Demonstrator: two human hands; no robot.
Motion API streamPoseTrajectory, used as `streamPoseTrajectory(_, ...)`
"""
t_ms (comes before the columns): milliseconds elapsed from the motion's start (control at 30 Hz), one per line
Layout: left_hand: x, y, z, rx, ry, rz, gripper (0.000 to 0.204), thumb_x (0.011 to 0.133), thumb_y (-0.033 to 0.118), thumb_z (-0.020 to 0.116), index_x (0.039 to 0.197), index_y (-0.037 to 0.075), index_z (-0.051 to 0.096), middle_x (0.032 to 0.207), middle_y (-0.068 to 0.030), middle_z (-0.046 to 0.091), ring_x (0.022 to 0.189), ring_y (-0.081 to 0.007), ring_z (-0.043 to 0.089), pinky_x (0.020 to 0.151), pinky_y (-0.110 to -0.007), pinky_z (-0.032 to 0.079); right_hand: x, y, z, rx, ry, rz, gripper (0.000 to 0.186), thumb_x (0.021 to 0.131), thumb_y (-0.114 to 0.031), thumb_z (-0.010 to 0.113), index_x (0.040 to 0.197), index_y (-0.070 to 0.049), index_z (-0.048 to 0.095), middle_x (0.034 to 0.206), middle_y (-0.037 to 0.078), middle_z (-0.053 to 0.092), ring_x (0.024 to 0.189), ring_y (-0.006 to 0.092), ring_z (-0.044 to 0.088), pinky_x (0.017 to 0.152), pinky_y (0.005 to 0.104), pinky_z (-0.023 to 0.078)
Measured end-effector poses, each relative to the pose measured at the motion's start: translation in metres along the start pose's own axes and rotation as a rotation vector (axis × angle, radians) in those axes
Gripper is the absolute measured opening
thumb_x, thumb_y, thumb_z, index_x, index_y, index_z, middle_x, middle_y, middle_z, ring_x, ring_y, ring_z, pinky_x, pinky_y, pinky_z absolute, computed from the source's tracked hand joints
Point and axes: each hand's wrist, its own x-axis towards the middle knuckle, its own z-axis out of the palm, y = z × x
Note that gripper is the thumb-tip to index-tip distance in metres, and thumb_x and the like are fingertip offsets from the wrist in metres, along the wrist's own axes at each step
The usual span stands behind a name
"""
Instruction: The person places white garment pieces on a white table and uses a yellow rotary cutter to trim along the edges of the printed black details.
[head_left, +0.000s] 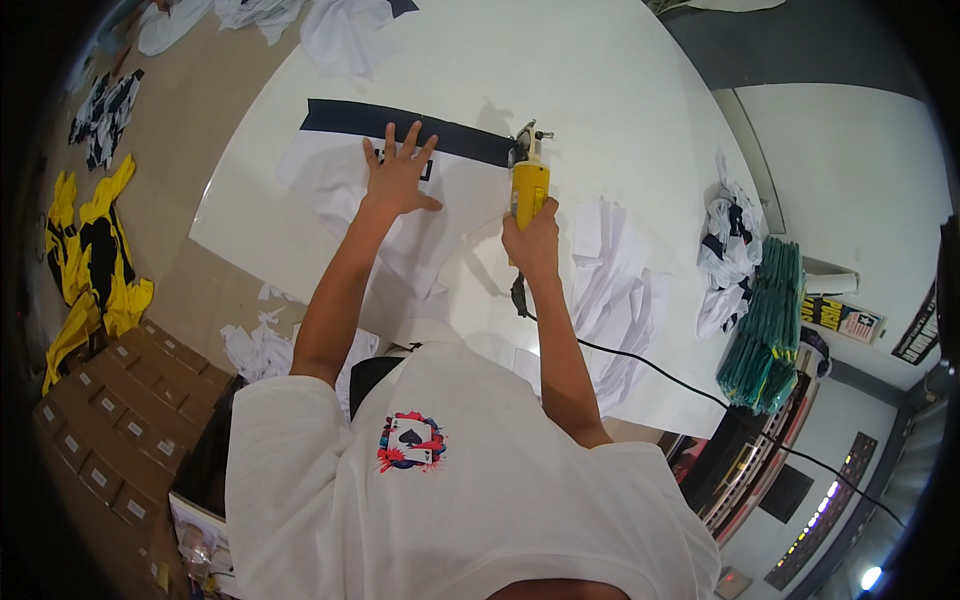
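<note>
My left hand [398,180] lies spread over a white fabric piece [320,175] with a dark navy band [340,115] along its far edge; a dark printed mark shows partly under my fingers. My right hand [532,232] is wrapped round the yellow body of an electric cutting tool [530,180]. The tool's metal head [524,142] meets the right end of the navy band, and its black cord runs off to the lower right. Just right of that hand lies a long heap of white fabric [615,310] on the white table [600,80].
Green bundled pieces [755,330] and crumpled white-and-black fabric [728,260] lie along the right edge. On the floor at left are yellow-and-black garments [100,260], white scraps [255,355] and several cardboard boxes [120,420]. More white fabric [340,35] lies at the table's far edge.
</note>
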Motion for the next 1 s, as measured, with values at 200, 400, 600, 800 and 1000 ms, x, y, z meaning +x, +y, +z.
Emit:
streamPoseTrajectory(200, 0.000, 0.002, 0.001, 0.000, -0.002, -0.003, 0.131, 0.058, 0.058, 0.094, 0.167, 0.029, 0.029, 0.177, -0.0067, 0.012, 0.161, -0.0467, 0.001, 0.120, -0.079, 0.001, 0.002, 0.000, 0.001, 0.003, 0.037, -0.006, 0.066, 0.089, -0.021, 0.069, 0.133, 0.014, 0.035, 0.114, 0.043, 0.063, 0.102, 0.0536, 0.069, 0.089, 0.0518, 0.058)
streamPoseTrajectory(400, -0.003, 0.005, -0.001, -0.001, -0.013, -0.005, 0.131, 0.058, 0.058, 0.094, 0.167, 0.029, 0.028, 0.178, -0.0069, 0.012, 0.161, -0.0468, 0.001, 0.120, -0.079, 0.002, 0.001, -0.004, -0.003, 0.046, 0.023, 0.023, 0.065, 0.089, -0.021, 0.070, 0.131, 0.015, 0.035, 0.114, 0.043, 0.063, 0.102, 0.0541, 0.069, 0.088, 0.0522, 0.058)
streamPoseTrajectory(600, -0.001, 0.003, 0.005, 0.029, -0.014, 0.004, 0.131, 0.059, 0.062, 0.092, 0.168, 0.028, 0.027, 0.178, -0.0074, 0.012, 0.161, -0.0471, 0.001, 0.119, -0.079, 0.003, 0.025, 0.018, 0.003, 0.004, 0.076, -0.004, 0.066, 0.088, -0.022, 0.072, 0.132, 0.012, 0.036, 0.112, 0.043, 0.065, 0.102, 0.0558, 0.069, 0.087, 0.0538, 0.058)
streamPoseTrajectory(800, -0.046, 0.012, 0.002, 0.047, -0.054, -0.017, 0.140, 0.055, 0.070, 0.090, 0.167, 0.015, 0.027, 0.176, -0.0186, 0.012, 0.159, -0.0506, 0.006, 0.114, -0.085, 0.008, 0.052, 0.052, -0.031, 0.084, 0.161, 0.091, 0.057, 0.087, -0.032, 0.078, 0.125, 0.001, 0.049, 0.092, 0.022, 0.070, 0.070, 0.0314, 0.073, 0.059, 0.0431, 0.059)
streamPoseTrajectory(1000, -0.100, 0.002, 0.033, 0.123, -0.123, 0.585, 0.125, 0.063, 0.064, 0.089, 0.165, 0.021, 0.032, 0.174, -0.0151, 0.018, 0.161, -0.0427, 0.012, 0.116, -0.079, 0.021, -0.024, 0.078, -0.087, 0.366, 0.075, 0.220, 0.057, 0.091, -0.022, 0.074, 0.134, 0.003, 0.046, 0.089, 0.015, 0.068, 0.063, 0.0214, 0.068, 0.052, 0.0372, 0.056)
